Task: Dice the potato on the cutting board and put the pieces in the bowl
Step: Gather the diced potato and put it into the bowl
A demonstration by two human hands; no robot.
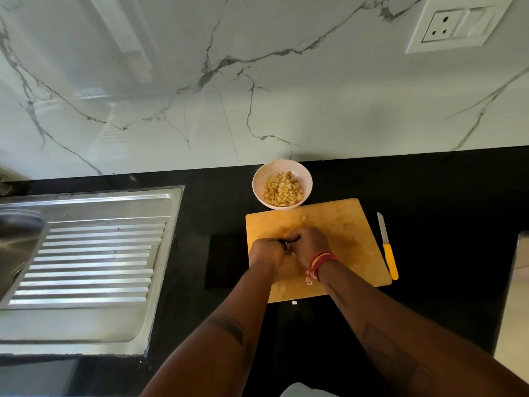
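A: Where are the hands?
B: Left hand (266, 250) and right hand (310, 243) meet, fingers curled together, over the cutting board (343, 224); what they hold is hidden.
A: And the rest?
B: Bowl (260, 179) of diced potato (283, 189) at twelve o'clock, knife (388, 247) at three o'clock on the desk (443, 196).

L hand (264, 250) + R hand (310, 243) | knuckles up, fingers curled, touching | forearms converge
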